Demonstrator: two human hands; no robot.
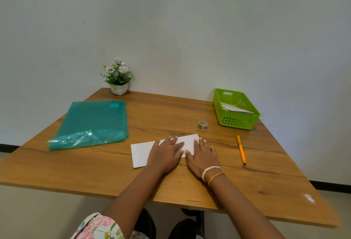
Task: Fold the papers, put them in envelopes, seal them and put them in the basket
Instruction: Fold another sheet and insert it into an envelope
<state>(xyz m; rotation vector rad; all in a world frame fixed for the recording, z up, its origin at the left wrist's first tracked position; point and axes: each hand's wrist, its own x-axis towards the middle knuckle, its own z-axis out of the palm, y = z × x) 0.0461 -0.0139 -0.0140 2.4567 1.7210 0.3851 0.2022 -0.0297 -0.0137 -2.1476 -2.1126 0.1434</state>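
Both hands are lying flat on a white folded paper point(141, 152) near the front middle of the wooden surface point(167, 113). The left hand point(167, 152) is pressing down on the paper's middle with its fingers straight and spread, pointing toward the far right. The right hand point(204, 155) is resting just beside it, fingers extended over the paper's right end and partly onto the wood — neither hand is curling round anything. The two thumbs are nearly touching. The paper is lying as a long strip, slightly angled, with its left part showing bare beyond the left hand. The right wrist is wearing a white band point(209, 170) and an orange thread point(216, 177).

To the right of the hands an orange pen point(241, 149) is lying on the wood, well apart from the paper. Beyond it, a small roll of tape point(202, 125) is sitting near a green basket point(236, 122) at the far right edge — white envelopes point(237, 108) are lying inside the basket. At the left a teal plastic folder point(93, 121) is lying flat with its flap open toward the front. A small potted plant with white flowers point(118, 76) is standing at the far edge against the wall.
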